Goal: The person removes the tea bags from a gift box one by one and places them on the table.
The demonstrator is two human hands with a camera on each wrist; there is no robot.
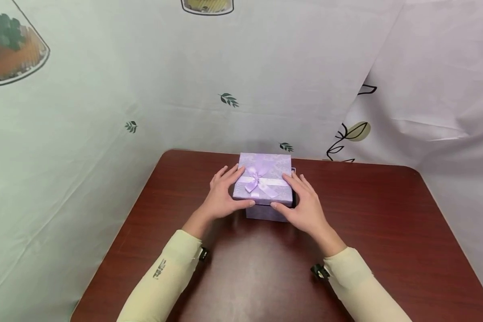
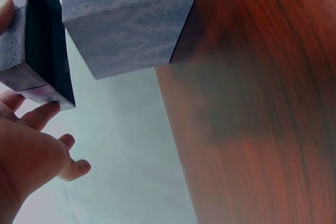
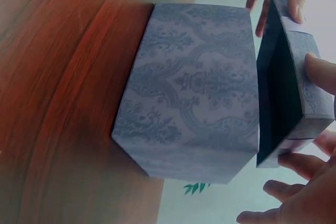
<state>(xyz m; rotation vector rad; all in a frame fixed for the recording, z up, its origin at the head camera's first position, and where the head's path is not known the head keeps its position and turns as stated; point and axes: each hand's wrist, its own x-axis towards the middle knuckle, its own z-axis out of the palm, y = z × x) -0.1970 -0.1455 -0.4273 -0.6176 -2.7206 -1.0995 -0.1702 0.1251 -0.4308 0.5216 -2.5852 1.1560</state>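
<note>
A lavender patterned gift box has its lid (image 1: 279, 163) raised off the base (image 1: 265, 213), with a ribbon bow (image 1: 259, 180) on top. My left hand (image 1: 220, 197) holds the lid's left side, thumb on the front wall and fingers at the side. From the other side, my right hand (image 1: 306, 205) grips the lid the same way. Both wrist views show a gap between the lid's dark inside (image 3: 273, 72) and the upright base (image 2: 126, 35). The base's inside is hidden.
The box stands near the far edge of a reddish-brown wooden table (image 1: 370, 223). Behind and beside the table hangs a pale cloth (image 1: 265, 67) printed with leaves and plants. Small dark wrist cameras (image 1: 319, 271) sit at the sleeve cuffs.
</note>
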